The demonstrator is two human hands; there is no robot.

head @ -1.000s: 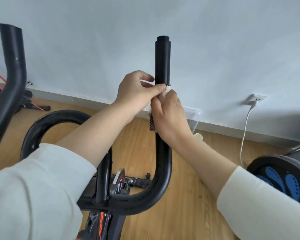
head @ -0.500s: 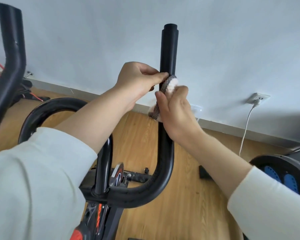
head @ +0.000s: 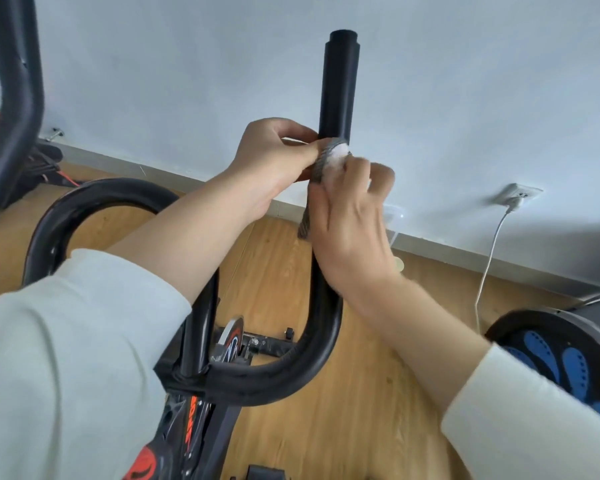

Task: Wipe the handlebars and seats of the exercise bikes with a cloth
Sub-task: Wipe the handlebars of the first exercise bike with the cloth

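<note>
I pinch the cloth with my left hand and right hand around the upright handlebar, whose tip above looks unwiped; seats, unseen here, probably remain.

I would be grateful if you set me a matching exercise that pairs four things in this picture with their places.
Things:
1. grey and white cloth
2. thin white cable
3. black machine with blue pads
4. black handlebar tube

Places:
A. at the lower right edge of the view
B. held by the left hand and right hand
C. hanging from the white wall socket
D. standing upright before the pale wall

Pairs: 1-B, 2-C, 3-A, 4-D
</note>
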